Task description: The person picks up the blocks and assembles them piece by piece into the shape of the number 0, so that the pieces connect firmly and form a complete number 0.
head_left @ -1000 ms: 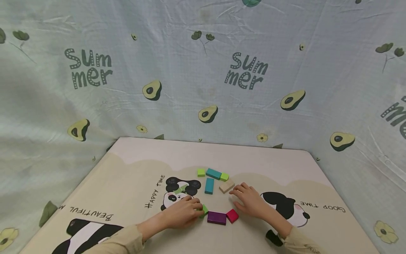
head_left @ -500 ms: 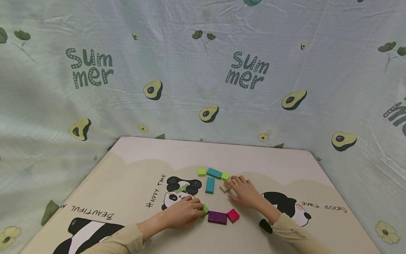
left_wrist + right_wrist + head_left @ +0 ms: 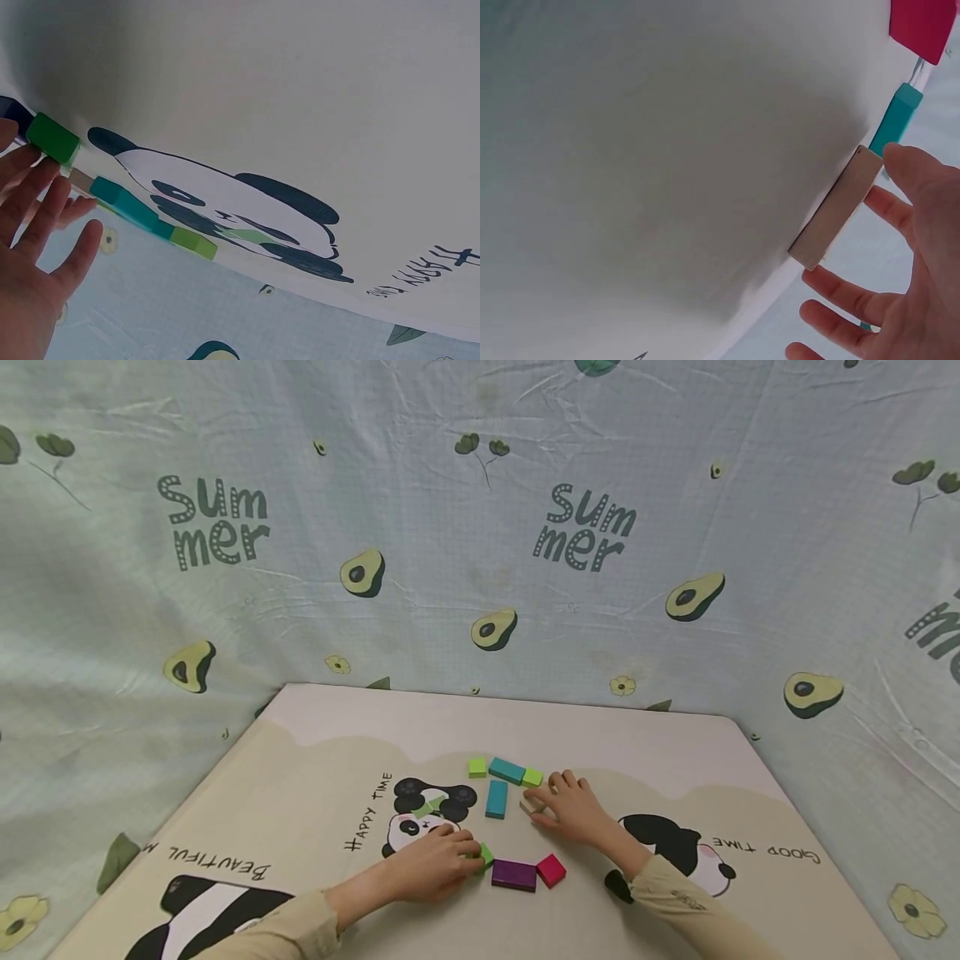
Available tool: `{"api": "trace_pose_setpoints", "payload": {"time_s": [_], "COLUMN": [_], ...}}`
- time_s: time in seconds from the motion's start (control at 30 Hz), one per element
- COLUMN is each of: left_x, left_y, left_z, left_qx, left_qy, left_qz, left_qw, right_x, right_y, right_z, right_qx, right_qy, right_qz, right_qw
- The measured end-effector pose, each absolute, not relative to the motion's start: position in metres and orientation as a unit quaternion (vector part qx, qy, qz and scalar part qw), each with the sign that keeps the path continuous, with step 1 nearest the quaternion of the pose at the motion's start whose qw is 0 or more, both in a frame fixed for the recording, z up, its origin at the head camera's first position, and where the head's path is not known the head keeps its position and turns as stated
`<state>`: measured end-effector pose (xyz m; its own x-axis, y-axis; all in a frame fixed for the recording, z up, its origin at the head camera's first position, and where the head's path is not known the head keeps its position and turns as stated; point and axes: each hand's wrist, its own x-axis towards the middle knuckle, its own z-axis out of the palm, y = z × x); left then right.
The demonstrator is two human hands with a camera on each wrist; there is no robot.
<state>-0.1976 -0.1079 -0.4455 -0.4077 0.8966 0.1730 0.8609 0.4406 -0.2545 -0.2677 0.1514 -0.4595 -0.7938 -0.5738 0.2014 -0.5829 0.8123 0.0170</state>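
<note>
My left hand (image 3: 437,864) rests at the near left, its thumb and fingertips around a small green block (image 3: 54,139). Beside that block lies a purple block (image 3: 514,875), with a red block (image 3: 551,870) at its right end. Farther back, my right hand (image 3: 577,810) holds a plain wooden block (image 3: 835,208) with thumb and fingers at its ends and edge. From the head, the fingers cover much of this wooden block. Left of it is a teal block (image 3: 497,799).
Behind the wooden block sit a lime green block (image 3: 532,777) and a second teal block (image 3: 507,770), touching end to end. Another lime green block (image 3: 477,767) stands just left of them. A patterned curtain (image 3: 420,527) encloses the panda-printed table (image 3: 360,710).
My right hand has moved left and slightly back onto the wooden block, its fingers coming over it. The left hand stays in place at the green block.
</note>
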Motion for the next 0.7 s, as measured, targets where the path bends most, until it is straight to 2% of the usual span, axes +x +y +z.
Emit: {"api": "trace_pose_setpoints", "payload": {"time_s": [0.37,0.7], "left_x": [-0.1974,-0.1971], "left_y": [-0.1080,-0.1092], "left_z": [-0.4470,-0.4470], "left_qx": [-0.526,-0.529], "left_qy": [-0.835,-0.832], "left_qz": [0.059,0.063], "left_qw": [0.152,0.155], "right_x": [-0.2701,-0.2699], "right_y": [0.1516,0.1551], "right_z": [-0.4611,-0.4588], "right_qx": [0.314,0.326], "right_qy": [-0.942,-0.940], "right_qz": [0.003,0.012], "right_qw": [0.116,0.100]}}
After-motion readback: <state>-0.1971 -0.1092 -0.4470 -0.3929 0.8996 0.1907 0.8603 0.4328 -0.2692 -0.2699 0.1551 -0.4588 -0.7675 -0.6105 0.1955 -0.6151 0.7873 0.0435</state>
